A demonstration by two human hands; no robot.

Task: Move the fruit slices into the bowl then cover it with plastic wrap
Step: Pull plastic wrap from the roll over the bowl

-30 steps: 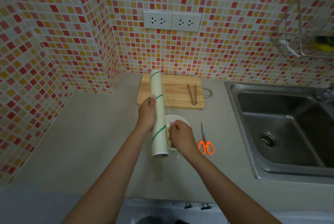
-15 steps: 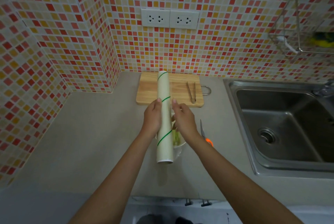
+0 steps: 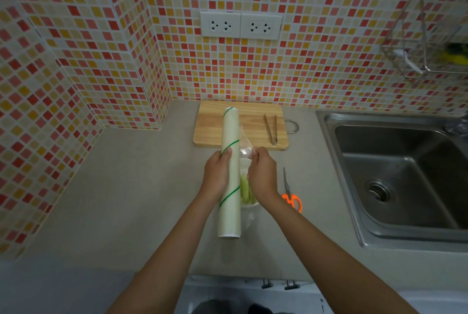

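My left hand (image 3: 217, 176) grips a long white plastic wrap roll (image 3: 229, 174) with green spiral lines, held lengthwise above the counter. My right hand (image 3: 260, 174) pinches the loose clear film (image 3: 245, 144) just right of the roll and pulls it away from the roll. Beneath both hands sits a white bowl (image 3: 249, 208) with pale green fruit slices (image 3: 245, 188) in it, mostly hidden by the roll and my right hand.
A wooden cutting board (image 3: 250, 124) with metal tongs (image 3: 271, 129) lies against the tiled wall. Orange-handled scissors (image 3: 291, 196) lie right of the bowl. A steel sink (image 3: 405, 182) fills the right side. A wire rack (image 3: 430, 35) hangs on the wall above it.
The roll has swung from the bowl's left to lie over it. My right hand rose from the bowl to the roll and now pulls a bit of film loose.
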